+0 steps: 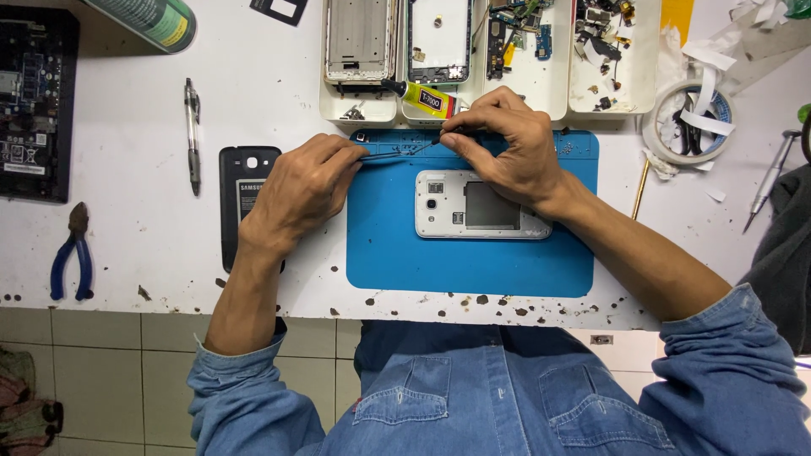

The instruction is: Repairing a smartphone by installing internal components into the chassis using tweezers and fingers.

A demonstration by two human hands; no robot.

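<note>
Blue mat served as landmark on the counter. Above its top edge, left hand gripped thin tweezers closed; right hand pinched their tip, steadying something tiny. White phone, back off, lay mid-mat, just below.

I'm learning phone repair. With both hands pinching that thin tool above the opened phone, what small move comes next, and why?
Probably lower the tool to the phone. The left hand and right hand hold it over the mat's top edge, and the phone lies open just below, untouched by its tip.
</note>
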